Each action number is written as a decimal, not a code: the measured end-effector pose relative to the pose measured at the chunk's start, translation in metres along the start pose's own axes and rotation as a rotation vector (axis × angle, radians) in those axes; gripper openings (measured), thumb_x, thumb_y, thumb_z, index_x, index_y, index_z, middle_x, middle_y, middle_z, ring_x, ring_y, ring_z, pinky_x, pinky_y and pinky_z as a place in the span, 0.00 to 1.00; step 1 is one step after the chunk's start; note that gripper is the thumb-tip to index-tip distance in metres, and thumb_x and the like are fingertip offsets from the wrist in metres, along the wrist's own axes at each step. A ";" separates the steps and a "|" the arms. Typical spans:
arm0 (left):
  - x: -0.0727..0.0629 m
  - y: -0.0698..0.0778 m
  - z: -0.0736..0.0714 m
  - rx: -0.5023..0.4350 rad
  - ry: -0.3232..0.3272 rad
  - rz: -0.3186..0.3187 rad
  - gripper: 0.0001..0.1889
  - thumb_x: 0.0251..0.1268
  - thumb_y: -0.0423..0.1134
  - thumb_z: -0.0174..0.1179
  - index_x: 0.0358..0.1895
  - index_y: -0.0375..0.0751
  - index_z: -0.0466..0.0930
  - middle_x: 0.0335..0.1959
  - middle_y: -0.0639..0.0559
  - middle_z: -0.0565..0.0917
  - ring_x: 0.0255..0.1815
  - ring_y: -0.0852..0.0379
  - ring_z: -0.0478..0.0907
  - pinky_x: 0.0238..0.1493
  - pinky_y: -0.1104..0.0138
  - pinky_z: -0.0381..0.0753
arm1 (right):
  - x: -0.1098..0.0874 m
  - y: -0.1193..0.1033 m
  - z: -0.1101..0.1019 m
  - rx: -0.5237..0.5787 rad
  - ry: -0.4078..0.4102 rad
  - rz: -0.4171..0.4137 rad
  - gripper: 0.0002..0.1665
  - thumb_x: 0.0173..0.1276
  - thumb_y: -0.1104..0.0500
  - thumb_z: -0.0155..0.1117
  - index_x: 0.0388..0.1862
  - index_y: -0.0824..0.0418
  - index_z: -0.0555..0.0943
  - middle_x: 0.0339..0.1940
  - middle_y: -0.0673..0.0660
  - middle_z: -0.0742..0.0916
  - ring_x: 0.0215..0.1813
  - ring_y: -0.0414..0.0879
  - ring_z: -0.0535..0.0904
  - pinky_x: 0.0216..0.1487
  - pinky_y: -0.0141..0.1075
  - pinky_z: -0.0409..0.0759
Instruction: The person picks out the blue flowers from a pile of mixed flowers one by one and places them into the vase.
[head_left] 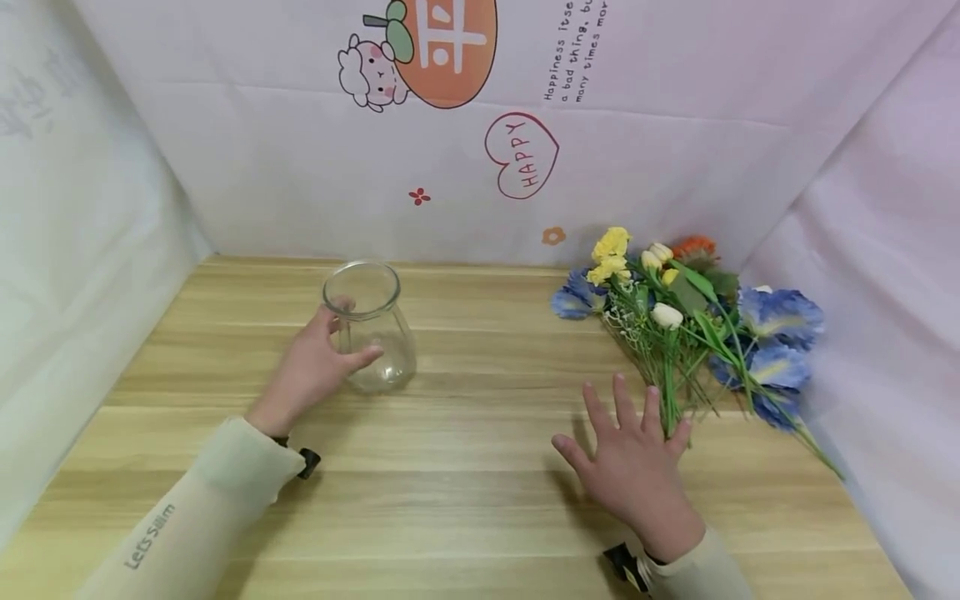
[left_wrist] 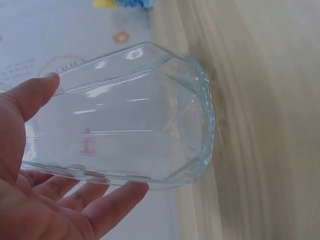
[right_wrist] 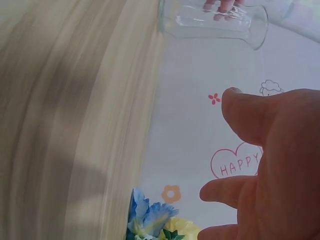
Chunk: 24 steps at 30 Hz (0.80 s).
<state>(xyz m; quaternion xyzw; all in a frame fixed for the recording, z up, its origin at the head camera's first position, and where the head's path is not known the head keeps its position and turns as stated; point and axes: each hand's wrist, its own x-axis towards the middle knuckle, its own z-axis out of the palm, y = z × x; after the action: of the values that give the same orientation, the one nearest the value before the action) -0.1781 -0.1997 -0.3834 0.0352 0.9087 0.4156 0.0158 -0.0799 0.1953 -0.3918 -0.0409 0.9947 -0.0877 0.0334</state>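
A clear glass vase point(head_left: 395, 346) with a wide rim stands upright on the wooden table, left of the middle. My left hand point(head_left: 309, 367) holds it from the left side, thumb in front and fingers round the back. The left wrist view shows the ribbed glass wall point(left_wrist: 125, 112) between thumb and fingers. To the right, my right hand point(head_left: 637, 471) is over the table with its fingers spread, holding nothing. Its fingertips are close to the green stems point(head_left: 670, 383) of a loose bunch of artificial flowers; whether they touch is unclear.
Among the flowers are yellow blooms point(head_left: 611, 257), a white tulip point(head_left: 667, 316), an orange flower point(head_left: 694, 246) and blue irises point(head_left: 780, 315). One long stem reaches toward the table's right edge. A printed white cloth point(head_left: 300, 175) hangs behind the table, with more cloth at both sides.
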 end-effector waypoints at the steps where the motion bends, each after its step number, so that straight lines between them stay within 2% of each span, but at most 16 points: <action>1: -0.002 0.002 0.003 -0.005 -0.001 0.006 0.46 0.58 0.61 0.69 0.74 0.47 0.57 0.70 0.30 0.66 0.69 0.32 0.63 0.62 0.35 0.64 | 0.000 -0.001 0.000 -0.001 -0.005 0.002 0.58 0.66 0.18 0.31 0.81 0.54 0.57 0.80 0.68 0.50 0.75 0.75 0.30 0.56 0.76 0.17; 5: -0.010 0.010 0.013 -0.020 0.004 0.008 0.45 0.59 0.57 0.71 0.74 0.45 0.58 0.70 0.31 0.66 0.69 0.34 0.64 0.62 0.37 0.66 | 0.001 -0.004 0.000 0.000 -0.019 0.001 0.58 0.66 0.17 0.31 0.81 0.54 0.56 0.80 0.68 0.48 0.74 0.75 0.29 0.55 0.76 0.16; 8: -0.013 0.012 0.020 -0.028 0.020 0.001 0.44 0.60 0.53 0.72 0.74 0.45 0.58 0.70 0.32 0.67 0.69 0.34 0.65 0.62 0.38 0.66 | 0.002 -0.006 0.000 0.002 -0.024 -0.008 0.57 0.66 0.18 0.32 0.81 0.54 0.56 0.81 0.67 0.47 0.74 0.75 0.28 0.55 0.78 0.20; 15: -0.024 0.023 0.041 0.016 0.067 0.027 0.48 0.58 0.57 0.72 0.76 0.42 0.57 0.69 0.35 0.69 0.68 0.36 0.66 0.63 0.40 0.67 | 0.002 -0.016 -0.001 0.004 -0.029 -0.031 0.58 0.66 0.18 0.30 0.81 0.54 0.56 0.81 0.67 0.47 0.74 0.74 0.27 0.57 0.80 0.25; 19: -0.035 0.035 0.055 0.059 0.108 0.051 0.49 0.57 0.57 0.72 0.75 0.40 0.57 0.66 0.37 0.72 0.65 0.38 0.71 0.58 0.42 0.72 | 0.001 -0.020 0.002 0.012 -0.027 -0.043 0.57 0.66 0.18 0.31 0.81 0.54 0.56 0.81 0.66 0.48 0.75 0.74 0.28 0.57 0.80 0.26; 24: -0.042 0.043 0.070 0.109 0.189 0.117 0.46 0.55 0.57 0.73 0.72 0.40 0.61 0.61 0.40 0.74 0.60 0.40 0.74 0.50 0.43 0.78 | 0.002 -0.021 0.004 0.022 -0.040 -0.042 0.57 0.66 0.18 0.32 0.81 0.53 0.56 0.81 0.66 0.49 0.75 0.73 0.28 0.57 0.79 0.23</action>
<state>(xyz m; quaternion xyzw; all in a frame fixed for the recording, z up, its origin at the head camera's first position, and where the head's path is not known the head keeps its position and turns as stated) -0.1298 -0.1225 -0.3963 0.0496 0.9237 0.3674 -0.0961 -0.0801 0.1738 -0.3922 -0.0630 0.9918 -0.0986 0.0518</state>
